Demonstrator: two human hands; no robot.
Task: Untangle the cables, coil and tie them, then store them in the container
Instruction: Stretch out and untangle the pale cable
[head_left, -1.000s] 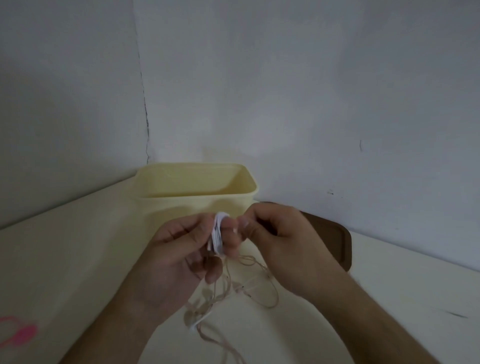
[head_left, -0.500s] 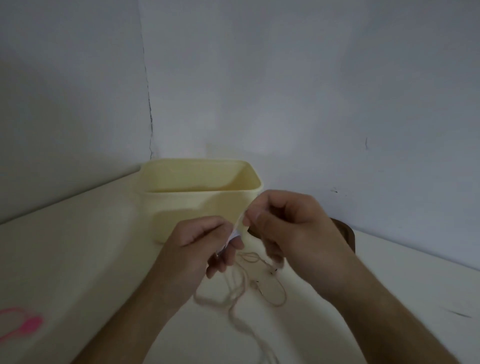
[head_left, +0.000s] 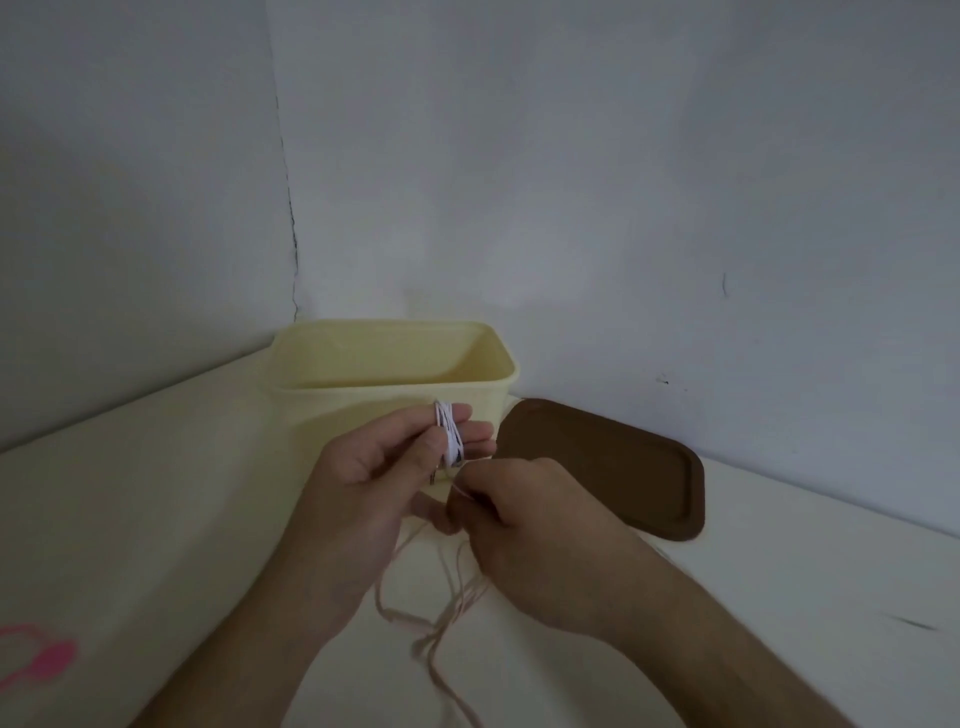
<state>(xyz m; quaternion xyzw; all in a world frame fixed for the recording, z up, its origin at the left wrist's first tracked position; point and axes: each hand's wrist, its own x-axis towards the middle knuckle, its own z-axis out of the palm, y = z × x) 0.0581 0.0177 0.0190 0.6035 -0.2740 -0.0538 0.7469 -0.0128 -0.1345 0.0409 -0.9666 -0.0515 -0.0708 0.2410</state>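
Note:
My left hand (head_left: 379, 478) holds a small coil of white cable (head_left: 450, 434) wound around its outstretched fingers, with the thumb pressing on the coil. Just below and to the right, my right hand (head_left: 524, 535) pinches the free strand of the same cable near the coil. Loose loops of pale cable (head_left: 441, 608) hang from both hands and lie on the table beneath them. The pale yellow container (head_left: 363, 405) stands open right behind my hands, and I cannot see its inside bottom.
A brown lid (head_left: 613, 462) lies flat on the white table to the right of the container. A pink object (head_left: 36, 660) sits at the left edge of the table. Grey walls meet in a corner behind the container.
My right hand dropped from beside the container's rim to below the left hand's fingers, drawing the strand down. The coil on my left fingers has come back into view and the lid shows more.

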